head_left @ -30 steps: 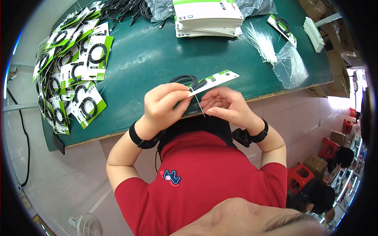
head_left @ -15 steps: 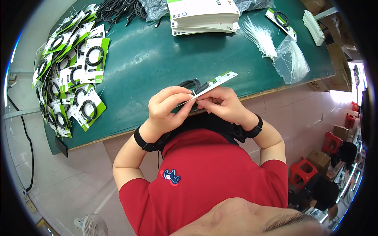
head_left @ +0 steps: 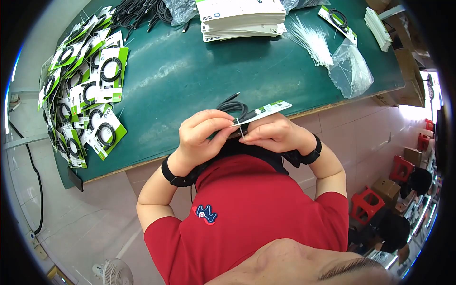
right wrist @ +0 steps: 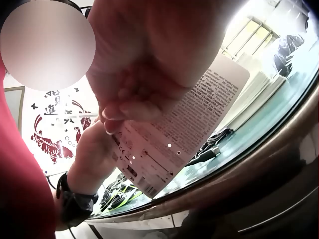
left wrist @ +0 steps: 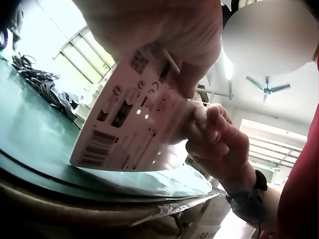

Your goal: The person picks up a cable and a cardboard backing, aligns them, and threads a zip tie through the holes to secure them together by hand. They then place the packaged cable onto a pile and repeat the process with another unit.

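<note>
My left hand [head_left: 202, 133] pinches a white and green backing card [head_left: 270, 109] near its left end, over the table's front edge. On the card lies a coiled black cable [head_left: 241, 110], one plug sticking up. A white cable tie [head_left: 240, 127] runs through the card and hangs down from it. Fingertips and thumb of my right hand [head_left: 273, 132] pinch the tie's tail just below the card. The card's printed back [left wrist: 124, 124], with a barcode, faces the left wrist camera. In the right wrist view, small holes show in the card [right wrist: 199, 109].
Finished cards with coiled cables [head_left: 90, 90] form a pile at the left. Loose black cables [head_left: 137, 14] and a stack of cards [head_left: 242, 19] lie at the back. Cable ties [head_left: 308, 45], a plastic bag [head_left: 351, 71] and one carded cable [head_left: 338, 21] are at the right.
My right hand, first spread apart from the hanging tie, has moved in to the card and now pinches the tie's tail. The left hand keeps its pinch on the card.
</note>
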The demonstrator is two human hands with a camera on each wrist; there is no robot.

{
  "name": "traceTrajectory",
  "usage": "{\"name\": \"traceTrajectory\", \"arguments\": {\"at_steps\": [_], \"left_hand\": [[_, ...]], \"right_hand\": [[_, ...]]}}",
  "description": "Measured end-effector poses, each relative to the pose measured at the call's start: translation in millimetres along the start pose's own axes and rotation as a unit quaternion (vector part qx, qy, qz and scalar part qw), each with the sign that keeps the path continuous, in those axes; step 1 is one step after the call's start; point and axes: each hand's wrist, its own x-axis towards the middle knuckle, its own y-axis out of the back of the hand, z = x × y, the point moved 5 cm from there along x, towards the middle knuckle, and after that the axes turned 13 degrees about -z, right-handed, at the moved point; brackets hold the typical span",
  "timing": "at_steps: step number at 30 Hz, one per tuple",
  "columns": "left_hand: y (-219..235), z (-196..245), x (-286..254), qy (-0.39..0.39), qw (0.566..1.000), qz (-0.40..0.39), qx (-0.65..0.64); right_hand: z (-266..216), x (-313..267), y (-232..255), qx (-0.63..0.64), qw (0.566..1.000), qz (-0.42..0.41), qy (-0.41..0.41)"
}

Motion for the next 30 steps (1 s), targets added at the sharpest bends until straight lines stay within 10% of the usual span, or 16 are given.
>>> {"name": "traceTrajectory", "arguments": {"at_steps": [13, 19, 24, 26, 30], "left_hand": [[-6.4, 17.7, -20.4, -0.172, 0.963, -0.05, 0.201], [-37.4, -2.0, -35.1, -0.109, 0.984, -0.062, 0.125], [-48.2, -8.2, -43.3, -0.088, 0.989, -0.083, 0.084], [-49.9, -9.1, -44.6, -0.08, 0.99, -0.087, 0.078], [-47.5, -7.6, -45.9, -0.055, 0.991, -0.093, 0.081]], "right_hand": [[7.8, -12.1, 35.7, -0.122, 0.981, 0.091, -0.122], [22.1, -59.3, 53.2, -0.255, 0.917, -0.059, -0.302], [-5.5, -37.3, 55.4, -0.3, 0.922, 0.071, -0.236], [-6.2, -15.5, 23.8, -0.176, 0.979, 0.008, -0.098], [11.8, -6.0, -4.0, -0.201, 0.973, -0.062, -0.097]]}}
